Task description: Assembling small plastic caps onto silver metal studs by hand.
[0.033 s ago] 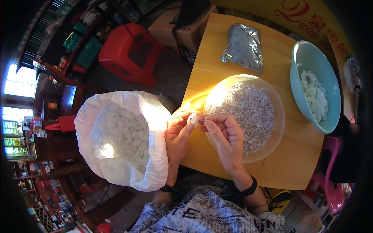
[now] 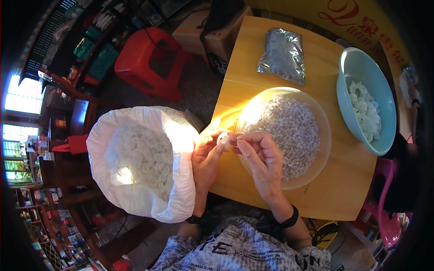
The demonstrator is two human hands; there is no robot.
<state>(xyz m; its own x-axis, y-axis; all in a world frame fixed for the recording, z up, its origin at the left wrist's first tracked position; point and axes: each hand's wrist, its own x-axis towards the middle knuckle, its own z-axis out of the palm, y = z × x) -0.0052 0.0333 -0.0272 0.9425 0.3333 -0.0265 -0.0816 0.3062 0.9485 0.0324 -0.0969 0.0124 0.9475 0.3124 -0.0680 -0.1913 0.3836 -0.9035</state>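
Between the thumb and fingers of my left hand (image 2: 208, 156) is a small white round piece (image 2: 223, 140) with a dark spot on it. My right hand (image 2: 263, 158) is pinched close against that piece, and whatever its fingertips hold is too small to make out. Below the right hand stands a clear round tub (image 2: 326, 149) full of short, thin transparent pieces (image 2: 294, 131). Left of my left hand is a big white woven sack (image 2: 176, 189), its top rolled back, filled with many white round pieces (image 2: 151, 156).
A light blue basin (image 2: 346, 99) with white pieces (image 2: 365, 110) stands at the right of the wooden table (image 2: 248, 54). Toward the table's far side lies a shiny clear bag (image 2: 284, 54). Beyond the sack is a red stool (image 2: 144, 58), near a cardboard box (image 2: 192, 34).
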